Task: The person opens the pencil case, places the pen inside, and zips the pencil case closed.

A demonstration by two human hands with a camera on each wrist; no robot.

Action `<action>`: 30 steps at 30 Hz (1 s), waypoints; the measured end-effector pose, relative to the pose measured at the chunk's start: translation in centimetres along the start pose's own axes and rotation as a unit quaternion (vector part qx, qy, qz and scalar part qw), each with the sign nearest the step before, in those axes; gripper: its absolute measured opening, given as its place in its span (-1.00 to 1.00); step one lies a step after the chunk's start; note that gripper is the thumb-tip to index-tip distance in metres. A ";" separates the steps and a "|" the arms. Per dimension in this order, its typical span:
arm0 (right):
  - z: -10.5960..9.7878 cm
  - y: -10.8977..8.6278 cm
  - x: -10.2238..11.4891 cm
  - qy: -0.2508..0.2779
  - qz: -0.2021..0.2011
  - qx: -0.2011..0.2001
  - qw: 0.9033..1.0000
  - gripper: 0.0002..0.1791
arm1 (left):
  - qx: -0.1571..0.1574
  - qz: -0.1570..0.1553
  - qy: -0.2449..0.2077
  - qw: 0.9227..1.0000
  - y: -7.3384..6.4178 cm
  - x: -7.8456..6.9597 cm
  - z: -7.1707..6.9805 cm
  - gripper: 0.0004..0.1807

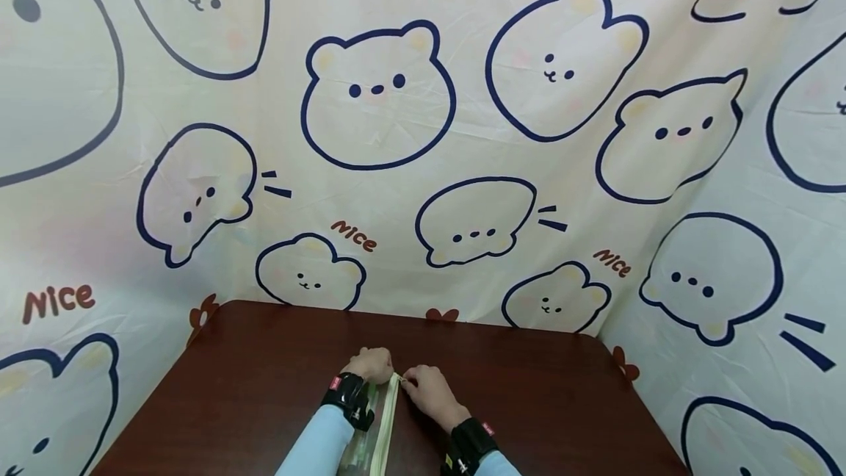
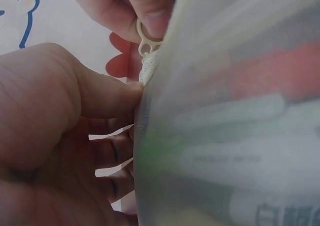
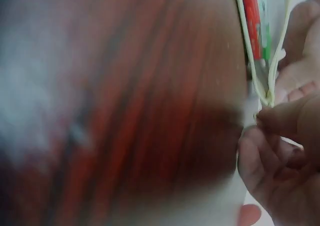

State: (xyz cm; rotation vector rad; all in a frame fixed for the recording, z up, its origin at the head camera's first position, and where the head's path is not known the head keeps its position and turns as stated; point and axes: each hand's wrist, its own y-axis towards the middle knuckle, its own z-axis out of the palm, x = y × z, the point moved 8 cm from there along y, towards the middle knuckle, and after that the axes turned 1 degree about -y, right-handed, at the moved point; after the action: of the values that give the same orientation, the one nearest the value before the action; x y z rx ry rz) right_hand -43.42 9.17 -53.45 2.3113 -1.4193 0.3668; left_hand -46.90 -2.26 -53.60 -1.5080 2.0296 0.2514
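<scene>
A translucent zip pouch (image 1: 367,435) with a cream zipper (image 1: 387,417) stretches from the front edge of the head view toward the middle of the table. At its far end, my left hand (image 1: 372,364) grips the pouch's corner, thumb against the side in the left wrist view. My right hand (image 1: 432,391) pinches the cream ring-shaped zipper pull (image 2: 140,32) at that same end. In the right wrist view the zipper's edges spread in a V, with a red item (image 3: 251,21) and a green-marked one (image 3: 265,46) between them. Printed packaging (image 2: 280,213) shows blurred through the plastic.
The dark brown table (image 1: 529,395) reaches back to a cream curtain (image 1: 383,204) printed with animal outlines. More of this cloth hangs at the left and right sides. Each wrist bears a black strapped device, such as the left wrist band (image 1: 350,397).
</scene>
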 end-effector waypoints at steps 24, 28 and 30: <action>-0.6 -1.5 2.9 -0.071 -0.001 0.002 0.997 -0.71 | 0.014 -0.027 -0.006 1.000 0.2 -0.3 -0.1 -0.76; -0.2 -1.9 3.5 -0.080 -0.017 0.011 0.997 -0.77 | 0.013 -0.049 -0.018 0.999 -0.2 0.0 -0.2 -0.85; -0.1 -2.2 3.7 -0.078 -0.017 0.013 0.997 -0.76 | 0.015 -0.050 -0.020 0.998 -0.3 -0.1 0.0 -0.85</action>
State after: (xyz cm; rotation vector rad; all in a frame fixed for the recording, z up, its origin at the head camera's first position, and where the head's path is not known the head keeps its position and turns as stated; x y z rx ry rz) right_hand -39.82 7.21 -52.27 2.4281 -1.4536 0.1989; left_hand -46.61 -2.35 -53.47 -1.5685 1.9114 0.2076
